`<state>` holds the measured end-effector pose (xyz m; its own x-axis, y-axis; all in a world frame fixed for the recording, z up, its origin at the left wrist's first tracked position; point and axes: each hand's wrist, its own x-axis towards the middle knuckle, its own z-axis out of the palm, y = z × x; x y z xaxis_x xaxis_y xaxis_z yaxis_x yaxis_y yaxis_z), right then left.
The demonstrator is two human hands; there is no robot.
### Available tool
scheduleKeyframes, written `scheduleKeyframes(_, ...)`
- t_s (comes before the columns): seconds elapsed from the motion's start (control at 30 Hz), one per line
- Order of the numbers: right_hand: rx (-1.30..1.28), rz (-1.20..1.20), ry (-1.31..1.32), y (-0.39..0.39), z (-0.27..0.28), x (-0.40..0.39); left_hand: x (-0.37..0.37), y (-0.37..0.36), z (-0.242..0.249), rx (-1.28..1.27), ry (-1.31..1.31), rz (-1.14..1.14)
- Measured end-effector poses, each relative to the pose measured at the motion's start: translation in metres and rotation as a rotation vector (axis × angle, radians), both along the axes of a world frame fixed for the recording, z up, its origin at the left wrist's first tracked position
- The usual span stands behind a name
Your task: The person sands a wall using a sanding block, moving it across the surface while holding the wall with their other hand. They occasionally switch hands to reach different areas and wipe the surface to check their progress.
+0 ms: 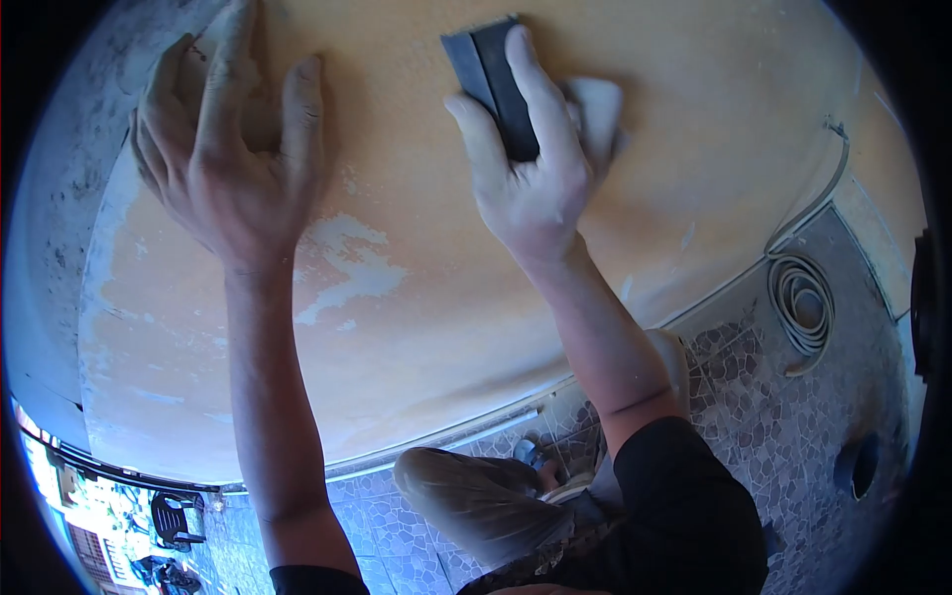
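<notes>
My right hand [535, 188] is closed around a dark rectangular sanding block [486, 64], thumb on one side and fingers on the other. The block lies against a large curved panel [416, 169] with a tan, worn coating. Something pale [597, 104] shows at the outer side of that hand, too blurred to name. To the left, my left hand [223, 169] rests on the same panel with its fingers spread and holds nothing. Below it is a bare, whitish patch [347, 268] in the coating.
A coiled hose [803, 302] lies on the stone-patterned floor [744, 426] at the right. Beyond it stands a dark round container [858, 466]. My bent knee [446, 491] is close under the panel's lower edge. A dark chair [177, 518] is at the lower left.
</notes>
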<state>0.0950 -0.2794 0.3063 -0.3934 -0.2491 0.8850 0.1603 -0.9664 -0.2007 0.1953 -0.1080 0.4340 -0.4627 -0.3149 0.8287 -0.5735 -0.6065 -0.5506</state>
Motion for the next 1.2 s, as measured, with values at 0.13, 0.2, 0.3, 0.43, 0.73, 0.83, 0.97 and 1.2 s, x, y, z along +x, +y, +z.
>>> scheduleKeyframes(0.13,0.121,-0.051,0.255,0.023,-0.143,-0.002,-0.017,-0.007,-0.004,-0.038,0.020,0.051)
scheduleKeyframes(0.2,0.031,-0.092,0.357,0.028,-0.224,-0.014,-0.019,-0.008,-0.006,-0.049,0.043,0.070)
scheduleKeyframes(0.3,0.014,-0.089,0.336,0.025,-0.200,-0.016,-0.020,-0.009,-0.008,-0.039,0.033,0.046)
scheduleKeyframes(0.43,0.098,-0.002,0.049,0.003,-0.014,0.003,-0.019,-0.009,-0.007,-0.031,0.049,0.007)
scheduleKeyframes(0.73,0.074,-0.052,0.391,0.030,-0.213,-0.011,-0.022,-0.012,-0.009,-0.063,0.124,-0.045)
scheduleKeyframes(0.83,0.092,-0.040,0.404,0.036,-0.227,-0.021,-0.025,-0.014,-0.012,-0.101,0.142,0.017)
scheduleKeyframes(0.97,0.132,-0.050,0.310,0.012,-0.065,-0.014,-0.025,-0.012,-0.010,-0.083,0.108,0.071)
scheduleKeyframes(1.2,0.088,-0.108,0.245,0.012,-0.067,-0.001,-0.021,-0.009,-0.009,-0.072,0.110,0.028)
